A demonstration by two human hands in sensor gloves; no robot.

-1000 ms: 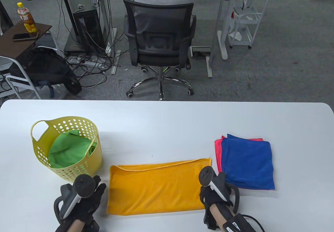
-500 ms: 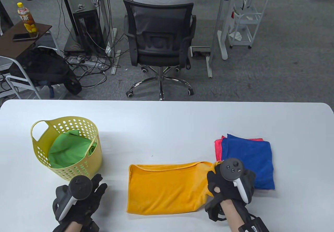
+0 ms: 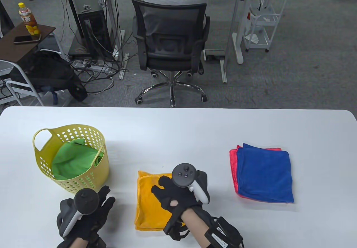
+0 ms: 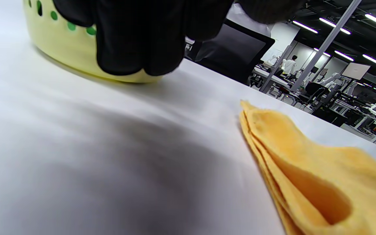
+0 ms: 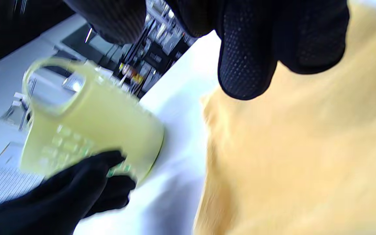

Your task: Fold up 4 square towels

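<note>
An orange towel lies folded into a small square at the table's front centre. My right hand rests flat on top of it, fingers spread toward the left. In the right wrist view its fingertips hang just over the orange cloth. My left hand lies on the bare table, left of the towel and in front of the basket, holding nothing. The left wrist view shows the towel's layered folded edge. A folded blue towel lies on a folded red towel at the right.
A yellow perforated basket at the left holds a crumpled green towel. It stands close behind my left hand, and its wall shows in the left wrist view. An office chair stands beyond the table's far edge.
My right hand carried the orange towel's right end over to the left, folding the long strip in half into a square. It now lies flat on it. My left hand barely moved.
</note>
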